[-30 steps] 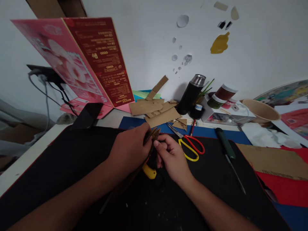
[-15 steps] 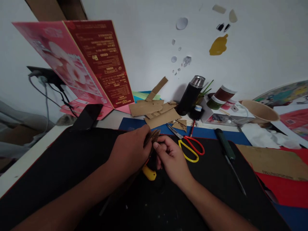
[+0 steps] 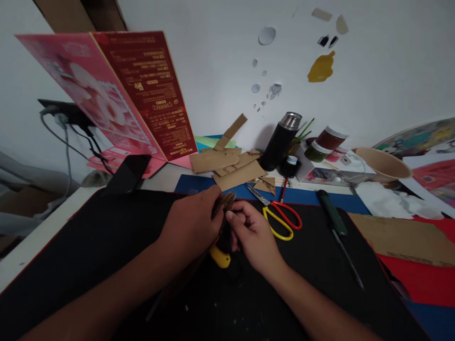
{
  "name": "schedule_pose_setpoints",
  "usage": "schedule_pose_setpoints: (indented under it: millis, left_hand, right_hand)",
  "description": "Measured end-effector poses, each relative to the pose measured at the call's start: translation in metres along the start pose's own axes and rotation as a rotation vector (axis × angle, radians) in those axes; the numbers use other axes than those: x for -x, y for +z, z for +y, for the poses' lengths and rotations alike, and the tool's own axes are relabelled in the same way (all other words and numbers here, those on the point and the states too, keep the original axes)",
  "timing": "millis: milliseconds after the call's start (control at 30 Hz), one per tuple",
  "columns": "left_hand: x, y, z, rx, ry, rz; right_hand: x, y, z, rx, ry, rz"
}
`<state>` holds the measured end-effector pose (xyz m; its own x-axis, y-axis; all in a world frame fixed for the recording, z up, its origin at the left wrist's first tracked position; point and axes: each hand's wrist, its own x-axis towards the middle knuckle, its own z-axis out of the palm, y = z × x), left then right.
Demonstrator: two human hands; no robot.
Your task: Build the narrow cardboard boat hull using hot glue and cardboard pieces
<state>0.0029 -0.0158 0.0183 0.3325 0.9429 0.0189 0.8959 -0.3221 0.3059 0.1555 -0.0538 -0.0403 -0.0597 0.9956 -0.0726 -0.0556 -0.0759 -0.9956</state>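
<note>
Over the middle of the black mat (image 3: 302, 284), my left hand (image 3: 195, 218) is closed around a small brown cardboard piece (image 3: 228, 201), whose ridged edge shows above the fingers. The rest of that piece is hidden behind the hand. My right hand (image 3: 250, 227) meets it from the other side, thumb and forefinger pinched together at its edge. A yellow-handled tool (image 3: 220, 257) lies just below both hands, partly covered. Scissors (image 3: 280, 218) with one red and one yellow handle lie right of my right hand, blades partly apart.
Cardboard scraps (image 3: 241, 173) lie behind the hands, beside a black thermos (image 3: 280, 142) and an ink bottle (image 3: 289, 166). A green-handled screwdriver-like tool (image 3: 332, 213) rests at right, near a cardboard sheet (image 3: 401, 239). A phone (image 3: 128, 173) and a standing pink-and-red folder (image 3: 145, 94) are left.
</note>
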Motion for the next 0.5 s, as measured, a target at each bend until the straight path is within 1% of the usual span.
schedule_pose_setpoints:
  millis: [500]
  left_hand:
    - [-0.0003, 0.0018, -0.0009, 0.019, 0.002, 0.002]
  right_hand:
    - [-0.0005, -0.0005, 0.0014, 0.013, 0.000, -0.008]
